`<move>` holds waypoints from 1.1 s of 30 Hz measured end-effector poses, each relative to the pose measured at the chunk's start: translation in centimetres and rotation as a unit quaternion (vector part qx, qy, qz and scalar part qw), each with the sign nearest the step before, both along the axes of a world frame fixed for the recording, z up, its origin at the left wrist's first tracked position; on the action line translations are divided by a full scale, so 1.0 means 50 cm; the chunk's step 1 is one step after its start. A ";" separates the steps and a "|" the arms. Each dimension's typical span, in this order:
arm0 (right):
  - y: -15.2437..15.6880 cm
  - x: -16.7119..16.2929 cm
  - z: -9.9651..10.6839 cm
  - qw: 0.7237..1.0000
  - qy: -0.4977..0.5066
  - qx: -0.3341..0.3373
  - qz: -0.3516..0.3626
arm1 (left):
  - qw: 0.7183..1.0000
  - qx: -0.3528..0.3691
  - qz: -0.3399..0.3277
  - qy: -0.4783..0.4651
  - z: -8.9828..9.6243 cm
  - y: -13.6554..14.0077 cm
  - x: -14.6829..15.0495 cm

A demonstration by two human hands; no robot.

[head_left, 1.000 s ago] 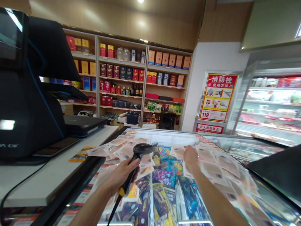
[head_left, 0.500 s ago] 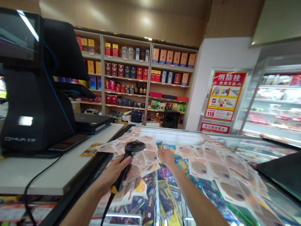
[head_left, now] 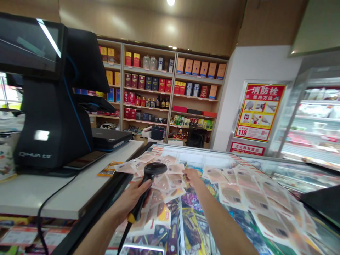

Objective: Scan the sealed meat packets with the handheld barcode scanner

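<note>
My left hand (head_left: pixel 135 196) is wrapped round the handle of a black barcode scanner (head_left: pixel 155 168) with a yellow band at its base and a cable running down. The scanner's head is over flat clear packets (head_left: pixel 162 182) with pale pinkish, round contents. My right hand (head_left: pixel 192 176) reaches over the glass-sided freezer, its fingers pinched together at the right corner of one flat packet (head_left: pixel 175 169). Its fingertips are partly hidden. Below my right forearm are dark and yellow ice cream wrappers (head_left: pixel 192 226) and a purple wrapper (head_left: pixel 191 200).
More flat packets (head_left: pixel 248 191) are spread at the right. On the left, a counter (head_left: pixel 58 193) bears a black register (head_left: pixel 50 117) and an orange packet (head_left: pixel 110 168). The freezer's black rim (head_left: pixel 98 209) runs along that counter. Shelves of boxes (head_left: pixel 148 83) stand behind.
My view has turned slightly left. My right hand has come to the corner of a flat packet beside the scanner. My left hand keeps hold of the barcode scanner.
</note>
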State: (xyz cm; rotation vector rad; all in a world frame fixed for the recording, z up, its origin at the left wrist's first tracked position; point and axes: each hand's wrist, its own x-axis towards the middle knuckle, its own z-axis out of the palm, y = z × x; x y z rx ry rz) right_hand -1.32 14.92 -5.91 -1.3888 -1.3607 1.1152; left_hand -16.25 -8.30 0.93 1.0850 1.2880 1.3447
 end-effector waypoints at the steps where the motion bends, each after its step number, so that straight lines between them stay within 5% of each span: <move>1: -0.003 0.014 0.003 0.999 0.030 -0.009 0.007 | 1.000 -0.001 0.000 0.003 0.001 0.000 0.003; 15: -0.011 0.195 0.009 0.959 0.283 -0.004 0.033 | 0.999 -0.016 -0.038 0.024 0.018 0.019 0.081; 33: 0.002 0.238 0.014 0.950 0.306 0.039 0.039 | 0.995 -0.015 -0.096 0.002 0.019 0.050 0.110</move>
